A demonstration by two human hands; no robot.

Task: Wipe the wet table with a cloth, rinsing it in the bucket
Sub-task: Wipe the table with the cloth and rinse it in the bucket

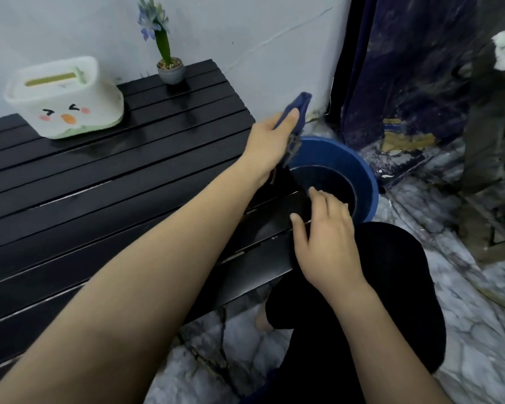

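Observation:
A black slatted table (105, 182) fills the left, with wet sheen on its slats. Past its right end stands a blue bucket (359, 170) on the floor, dark water inside. My left hand (270, 144) reaches over the table's right end and grips a dark blue cloth (299, 107), lifted above the bucket's near rim with a frayed end hanging down. My right hand (324, 237) rests at the table's right edge beside the bucket, fingers relaxed and holding nothing.
A white tissue box with a duck face (64, 97) sits at the table's back left. A small potted blue flower (169, 68) stands at the back near the wall. My knee in black trousers (376, 272) is below the bucket. Marble floor spreads to the right.

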